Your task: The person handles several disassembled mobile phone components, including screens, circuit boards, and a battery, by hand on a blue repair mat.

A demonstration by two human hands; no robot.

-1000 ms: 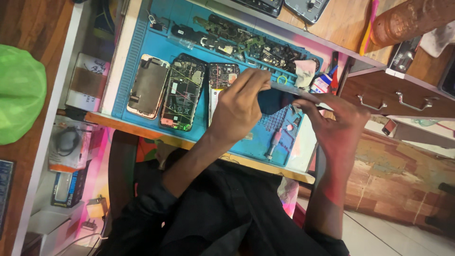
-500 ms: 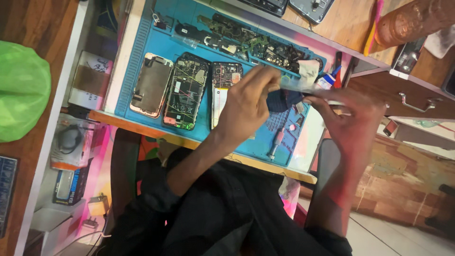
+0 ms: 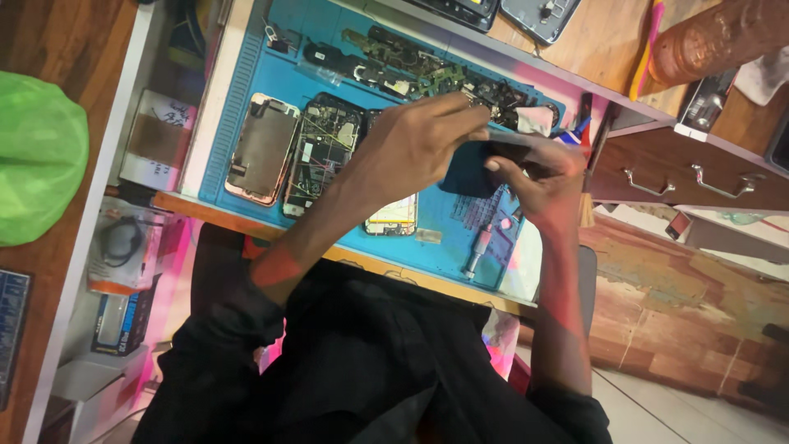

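Take the blue work mat as your landmark. Far off its left edge, past the white table border, a green bag lies on the wooden surface, well apart from your work.

On the mat's left half two opened phones lie side by side: a gold-rimmed phone shell and, just right of it, a phone with bare circuitry. They have not moved over the last second.

What has changed is at the mat's middle. Your hands have drawn closer together and come a little nearer to you. Your left hand now arches over a third phone, hiding most of it, with its fingertips pressed together on the top edge of the dark phone. Your right hand has come in from the mat's right edge and pinches the same phone from the other side. The phone is held above the mat's right half, both hands shut on it, so the grip looks firmer than a moment ago.

Below it a small screwdriver lies on the mat. Along the mat's far edge runs a row of loose circuit parts, close behind your knuckles, leaving little room there. The near edge, towards your lap, is the freer side.
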